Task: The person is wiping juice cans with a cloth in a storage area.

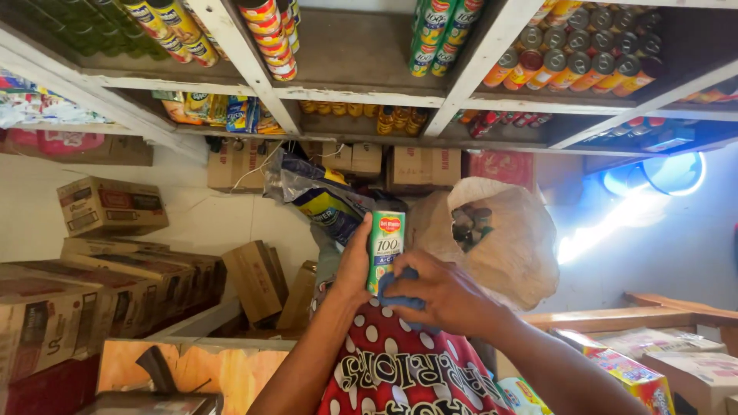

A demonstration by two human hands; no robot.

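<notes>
My left hand (352, 265) grips a tall green drink can (386, 244) from its left side and holds it upright at the middle of the view. Pressed against the can's lower part is a blue cloth (400, 298), bunched in my right hand (442, 296). Both hands hover over a red bag with white dots (392, 369) in front of me. Behind the can hangs a translucent plastic bag (507, 246) with several dark cans inside.
White wooden shelves (361, 96) overhead carry rows of drink cans (592, 54) and snack packets (223, 111). Brown cardboard boxes (111, 206) are stacked on the left and behind. A wooden counter (615, 315) with colourful cartons stands at the right.
</notes>
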